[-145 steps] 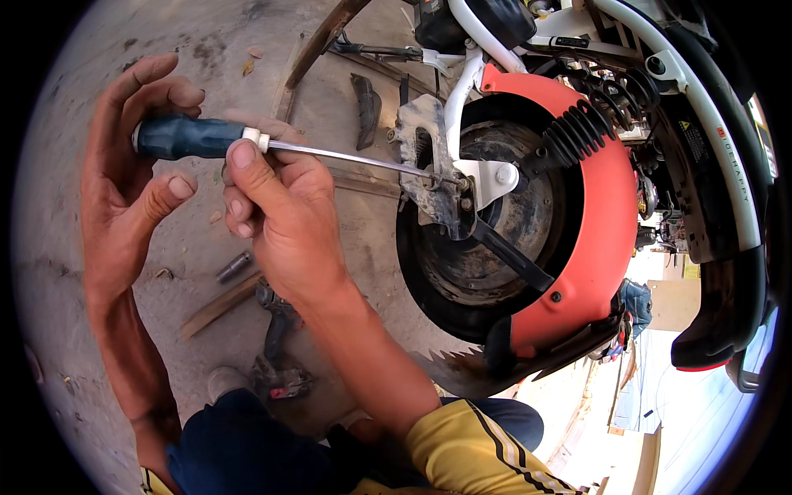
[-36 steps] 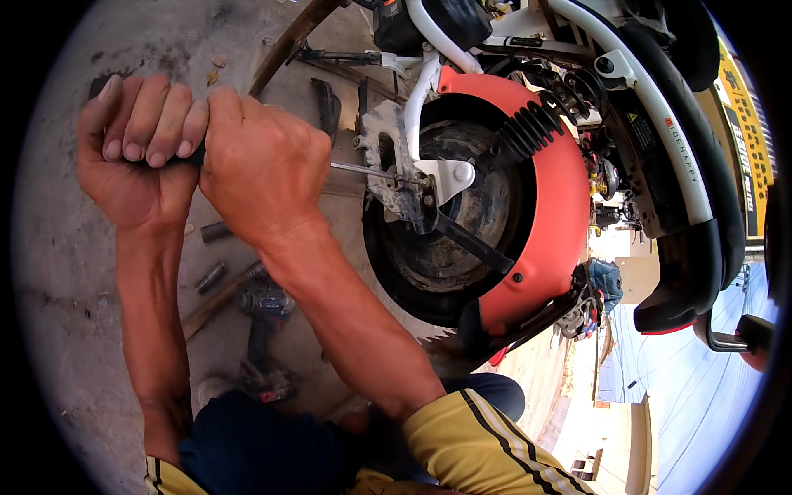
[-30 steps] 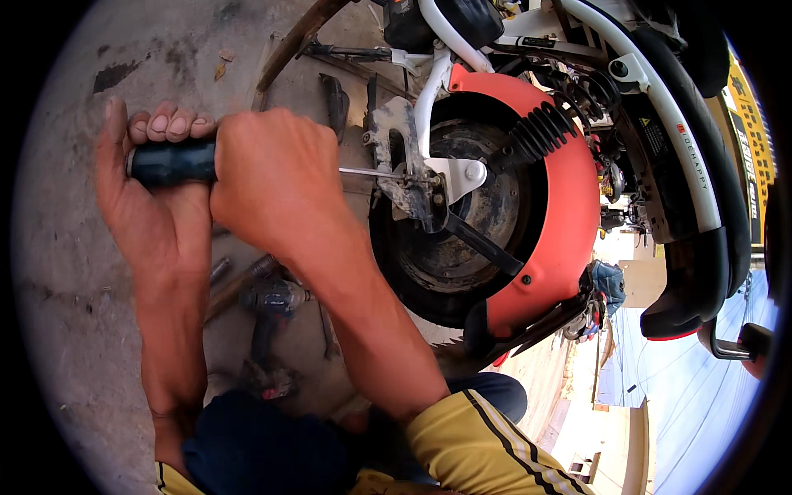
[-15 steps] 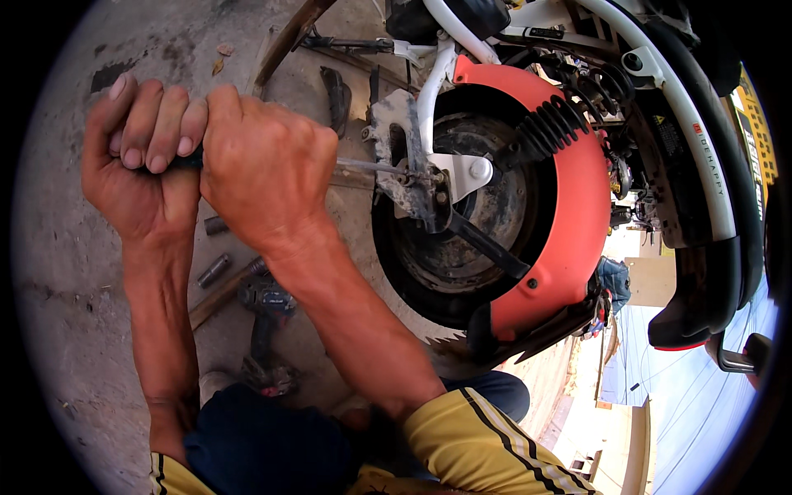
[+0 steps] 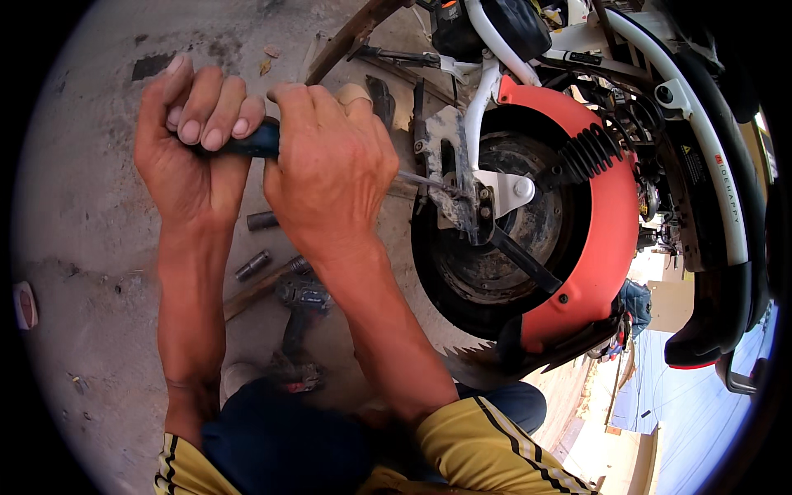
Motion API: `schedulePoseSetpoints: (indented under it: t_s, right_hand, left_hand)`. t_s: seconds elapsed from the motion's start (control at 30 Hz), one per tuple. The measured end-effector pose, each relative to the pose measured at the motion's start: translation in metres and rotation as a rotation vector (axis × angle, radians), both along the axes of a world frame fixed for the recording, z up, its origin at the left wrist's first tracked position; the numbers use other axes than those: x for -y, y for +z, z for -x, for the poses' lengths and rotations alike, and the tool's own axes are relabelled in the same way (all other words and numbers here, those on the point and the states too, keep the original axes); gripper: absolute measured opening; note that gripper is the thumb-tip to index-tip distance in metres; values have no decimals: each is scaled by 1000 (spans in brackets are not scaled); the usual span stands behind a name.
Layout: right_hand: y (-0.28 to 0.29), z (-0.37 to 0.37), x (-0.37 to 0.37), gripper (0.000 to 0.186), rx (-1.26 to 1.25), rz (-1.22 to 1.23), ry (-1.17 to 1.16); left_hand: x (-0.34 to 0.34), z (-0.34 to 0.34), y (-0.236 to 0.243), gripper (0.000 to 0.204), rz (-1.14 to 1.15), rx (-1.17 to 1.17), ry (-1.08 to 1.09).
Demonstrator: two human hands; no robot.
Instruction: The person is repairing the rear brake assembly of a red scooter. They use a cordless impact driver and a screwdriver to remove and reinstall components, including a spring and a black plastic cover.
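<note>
My left hand (image 5: pixel 191 157) is wrapped round the end of a screwdriver with a dark blue-green handle (image 5: pixel 262 140). Closer to the vehicle, my right hand (image 5: pixel 334 169) closes over the front of the same handle. The thin metal shaft (image 5: pixel 417 179) runs out to a dirt-covered metal bracket (image 5: pixel 448 153); its tip is hard to make out against the bolts there. Beside the bracket, a white plate with a rounded axle nut (image 5: pixel 523 188) joins the wheel hub (image 5: pixel 503 264). A red fender (image 5: pixel 615 247) curves round the black tyre, and a black coil shock absorber (image 5: pixel 590 153) crosses it.
A cordless power tool (image 5: pixel 301 309) lies on the concrete below my arms, near a wooden handle (image 5: pixel 247 299) and two metal sockets (image 5: pixel 253 265). A wooden post (image 5: pixel 351 40) slants at the top. White frame tubes (image 5: pixel 701 148) rise on the right.
The whole view has shifted, so the vehicle and floor things sit farther right and lower. My hands are slightly farther apart, and more of the screwdriver handle shows between them.
</note>
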State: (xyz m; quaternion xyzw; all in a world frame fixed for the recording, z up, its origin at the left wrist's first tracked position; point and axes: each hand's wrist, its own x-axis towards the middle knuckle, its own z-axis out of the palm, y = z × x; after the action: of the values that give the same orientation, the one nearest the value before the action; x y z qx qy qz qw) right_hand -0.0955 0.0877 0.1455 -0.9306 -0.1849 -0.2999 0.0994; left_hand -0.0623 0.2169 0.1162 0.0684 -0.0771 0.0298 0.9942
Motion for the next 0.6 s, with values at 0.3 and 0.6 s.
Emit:
schedulePoseSetpoints:
  t_s: [0.3,0.6]
  right_hand:
    - [-123,118,44,63,-564,-444,-167]
    - [-222,207,131,63,-664,-347,-335]
  left_hand:
    - [1,-46,-153,26,-793,-742,-153]
    - [137,-41,-113,45,-2201,587,-83]
